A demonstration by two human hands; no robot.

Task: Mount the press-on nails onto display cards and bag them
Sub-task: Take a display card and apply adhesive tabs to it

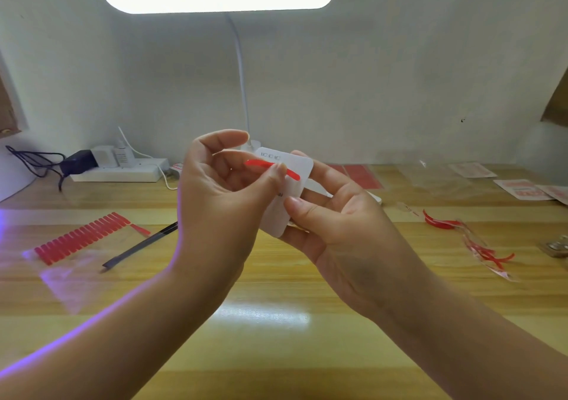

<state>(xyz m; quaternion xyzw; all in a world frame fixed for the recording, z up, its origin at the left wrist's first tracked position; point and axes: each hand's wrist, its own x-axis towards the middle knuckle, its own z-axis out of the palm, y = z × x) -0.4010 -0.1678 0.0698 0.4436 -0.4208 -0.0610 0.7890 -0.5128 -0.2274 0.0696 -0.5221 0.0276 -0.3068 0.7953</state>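
A white display card [292,169] with rounded corners and small print is held up over the middle of the wooden table [276,276]. My right hand [332,221] holds it from behind, thumb curled onto its front. A long red press-on nail [293,174] lies across the card's upper part. My left hand [221,190] pinches that nail between thumb and fingertip against the card. A row of several red nails [80,236] lies on a clear sheet at the left.
Black tweezers [138,247] lie beside the nail row. At the right are loose red nails [439,222], clear bags [488,255] and finished cards [522,189]. A desk lamp [242,92], a power strip [120,170] and red sheets [362,175] stand along the wall.
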